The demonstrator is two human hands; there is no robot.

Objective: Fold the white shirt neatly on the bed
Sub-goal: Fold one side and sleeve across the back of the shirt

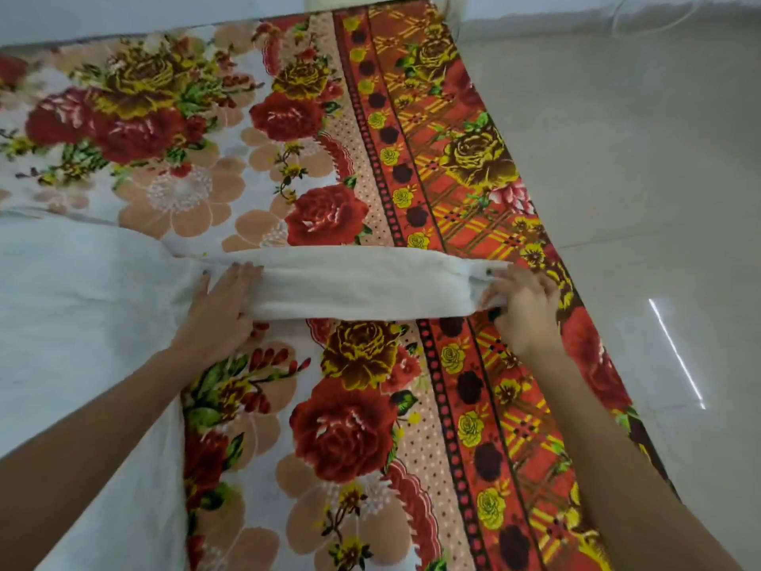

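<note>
The white shirt (82, 323) lies spread on the left side of the bed, its body running off the left and bottom edges of the view. One long sleeve (354, 282) stretches straight out to the right across the floral bedspread (350, 426). My left hand (218, 311) presses flat, fingers apart, where the sleeve meets the shirt body. My right hand (523, 307) pinches the cuff end of the sleeve near the bed's right edge.
The bed's right edge (597, 344) runs diagonally from top centre to bottom right. Beyond it is pale tiled floor (638, 158) with a bright light reflection. A white wall borders the bed at the top left.
</note>
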